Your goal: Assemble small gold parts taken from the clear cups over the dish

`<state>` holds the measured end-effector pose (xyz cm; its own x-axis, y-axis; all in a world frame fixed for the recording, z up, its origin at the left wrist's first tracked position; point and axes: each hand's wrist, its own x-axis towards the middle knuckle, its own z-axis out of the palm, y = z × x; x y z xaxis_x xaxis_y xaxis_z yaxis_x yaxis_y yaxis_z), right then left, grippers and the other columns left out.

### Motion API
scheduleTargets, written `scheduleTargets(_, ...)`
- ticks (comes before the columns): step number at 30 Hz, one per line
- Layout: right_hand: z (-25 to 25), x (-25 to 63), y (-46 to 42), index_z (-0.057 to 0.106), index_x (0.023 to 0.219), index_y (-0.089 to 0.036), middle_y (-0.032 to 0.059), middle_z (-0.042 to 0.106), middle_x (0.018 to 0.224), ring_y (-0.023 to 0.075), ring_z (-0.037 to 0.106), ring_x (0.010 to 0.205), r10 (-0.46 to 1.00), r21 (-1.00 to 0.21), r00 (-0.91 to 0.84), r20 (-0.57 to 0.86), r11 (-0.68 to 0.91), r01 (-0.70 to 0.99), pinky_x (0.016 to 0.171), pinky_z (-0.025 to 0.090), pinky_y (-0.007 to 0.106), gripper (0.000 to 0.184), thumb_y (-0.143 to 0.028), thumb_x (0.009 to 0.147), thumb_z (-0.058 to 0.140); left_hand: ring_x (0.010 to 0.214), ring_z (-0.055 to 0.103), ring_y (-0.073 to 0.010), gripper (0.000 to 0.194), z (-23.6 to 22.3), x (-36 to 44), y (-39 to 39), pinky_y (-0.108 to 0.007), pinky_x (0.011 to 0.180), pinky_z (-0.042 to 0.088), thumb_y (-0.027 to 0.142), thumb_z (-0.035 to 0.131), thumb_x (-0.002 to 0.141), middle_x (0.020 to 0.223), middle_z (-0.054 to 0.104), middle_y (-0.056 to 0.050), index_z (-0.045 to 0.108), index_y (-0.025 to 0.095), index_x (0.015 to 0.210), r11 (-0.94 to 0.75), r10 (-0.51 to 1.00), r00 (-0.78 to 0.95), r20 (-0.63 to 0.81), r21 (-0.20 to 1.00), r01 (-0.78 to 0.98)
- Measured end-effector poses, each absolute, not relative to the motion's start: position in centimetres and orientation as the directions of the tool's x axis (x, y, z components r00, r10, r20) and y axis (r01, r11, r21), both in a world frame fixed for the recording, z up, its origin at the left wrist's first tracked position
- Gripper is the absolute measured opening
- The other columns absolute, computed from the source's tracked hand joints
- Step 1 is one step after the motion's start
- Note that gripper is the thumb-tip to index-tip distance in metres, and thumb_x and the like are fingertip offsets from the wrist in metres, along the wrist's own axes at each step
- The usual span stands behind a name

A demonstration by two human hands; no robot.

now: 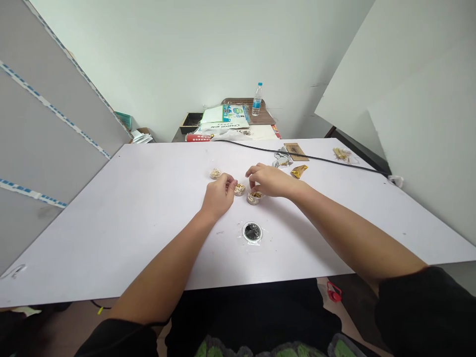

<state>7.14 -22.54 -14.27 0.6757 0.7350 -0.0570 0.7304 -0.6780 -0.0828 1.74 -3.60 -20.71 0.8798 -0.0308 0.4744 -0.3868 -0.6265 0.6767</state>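
Note:
Three small clear round containers of gold and whitish pieces stand near the middle of the white table. My left hand (218,195) has thumb and fingers pinched together at the edge of the middle container (240,189). Whatever may be in the pinch is too small to make out. My right hand (273,180) curves over the right container (254,199), its fingers bent and apart, one digit reaching down at the rim. Behind my left hand stands the third container (215,173). Closer to me, a round dark disc with a white ring (252,231) lies under clear tape.
Behind my right hand lie a gold foil packet (299,171), a silver packet (282,159) and a brown card (296,151). A black cable (316,158) crosses the table's back. A bag of yellowish pieces (341,154) lies right. Beyond stands a water bottle (257,100).

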Motion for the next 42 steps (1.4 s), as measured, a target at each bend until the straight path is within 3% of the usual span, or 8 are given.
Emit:
scheduleTargets(4, -14.0, 6.8, -23.6, 0.066, 0.081, -0.017, 0.0096, 0.068, 0.109, 0.0272, 0.059, 0.104, 0.693, -0.192, 0.697, 0.182, -0.670, 0.717, 0.076, 0.047, 0.037, 0.009, -0.014, 0.086, 0.059, 0.070, 0.065, -0.0168, 0.014, -20.6, 1.5, -3.3, -0.029, 0.065, 0.048, 0.031, 0.052, 0.093, 0.080, 0.071, -0.005, 0.054, 0.018, 0.087, -0.592, -0.053, 0.886, 0.460, 0.700, -0.399)
scheduleTargets(8, -14.6, 3.7, -23.8, 0.059, 0.084, -0.018, 0.0049, 0.067, 0.081, 0.0168, 0.061, 0.072, 0.461, -0.576, 0.737, 0.495, -0.461, 0.675, 0.064, 0.047, 0.030, 0.011, -0.026, 0.091, 0.056, 0.074, 0.067, -0.0163, 0.018, -20.3, 0.8, -2.9, -0.030, 0.070, 0.050, 0.035, 0.054, 0.093, 0.082, 0.070, -0.005, 0.055, 0.018, 0.089, -0.482, -0.038, 0.896, 0.442, 0.778, -0.404)
scheduleTargets(11, -16.3, 0.9, -23.4, 0.053, 0.085, -0.020, -0.0007, 0.062, 0.065, 0.0115, 0.055, 0.051, 0.500, -0.789, 0.773, 0.389, -0.252, 0.560, 0.053, 0.045, 0.027, 0.014, -0.030, 0.094, 0.051, 0.074, 0.064, -0.0144, 0.020, -19.8, 0.5, -2.6, -0.029, 0.072, 0.050, 0.036, 0.058, 0.091, 0.083, 0.067, -0.005, 0.057, 0.017, 0.085, -0.392, -0.005, 0.880, 0.475, 0.809, -0.438)
scheduleTargets(15, -19.3, -0.3, -22.8, 0.053, 0.082, -0.019, -0.0002, 0.063, 0.066, 0.0123, 0.060, 0.057, 0.639, -0.730, 0.691, 0.337, -0.286, 0.621, 0.058, 0.047, 0.026, 0.011, -0.021, 0.092, 0.048, 0.062, 0.056, -0.0112, 0.028, -19.3, 0.4, -2.4, -0.025, 0.060, 0.047, 0.043, 0.065, 0.085, 0.070, 0.059, -0.001, 0.058, 0.016, 0.080, -0.219, 0.035, 0.920, 0.390, 0.901, -0.373)
scheduleTargets(19, -20.8, 1.3, -22.0, 0.055, 0.081, -0.018, 0.0028, 0.065, 0.073, 0.0141, 0.060, 0.067, 0.623, -0.649, 0.670, 0.404, -0.321, 0.690, 0.063, 0.046, 0.028, 0.010, -0.019, 0.089, 0.050, 0.057, 0.058, -0.0105, 0.038, -19.3, 0.5, -2.7, -0.024, 0.055, 0.046, 0.049, 0.074, 0.077, 0.068, 0.063, -0.002, 0.058, 0.014, 0.080, -0.003, -0.002, 0.975, 0.224, 0.975, -0.224)
scheduleTargets(22, -21.0, 1.8, -21.5, 0.056, 0.081, -0.018, 0.0022, 0.066, 0.072, 0.0140, 0.059, 0.065, 0.562, -0.717, 0.719, 0.409, -0.290, 0.634, 0.063, 0.046, 0.028, 0.010, -0.022, 0.090, 0.051, 0.058, 0.061, -0.0108, 0.043, -19.5, 0.5, -3.0, -0.024, 0.055, 0.047, 0.050, 0.078, 0.072, 0.075, 0.068, -0.005, 0.059, 0.013, 0.081, 0.070, 0.000, 0.983, 0.186, 0.980, -0.186)
scheduleTargets(30, -21.6, -0.1, -21.8, 0.063, 0.086, -0.020, 0.0023, 0.068, 0.076, 0.0153, 0.067, 0.066, 0.284, -0.914, 0.878, 0.386, -0.015, 0.406, 0.064, 0.056, 0.032, 0.014, -0.034, 0.087, 0.065, 0.063, 0.059, -0.0111, 0.041, -19.7, -0.1, -4.0, -0.026, 0.063, 0.050, 0.051, 0.077, 0.074, 0.071, 0.066, -0.003, 0.059, 0.014, 0.077, 0.019, -0.143, 0.974, 0.174, 0.985, -0.173)
scheduleTargets(42, -21.0, -0.3, -22.3, 0.065, 0.082, -0.019, 0.0025, 0.071, 0.070, 0.0160, 0.069, 0.064, 0.288, -0.975, 0.942, 0.172, 0.190, 0.119, 0.068, 0.061, 0.036, 0.028, -0.043, 0.076, 0.078, 0.069, 0.066, -0.0140, 0.030, -20.3, -1.3, -5.6, -0.030, 0.069, 0.056, 0.041, 0.075, 0.080, 0.073, 0.067, -0.004, 0.060, 0.015, 0.079, 0.104, -0.197, 0.968, 0.157, 0.985, -0.138)
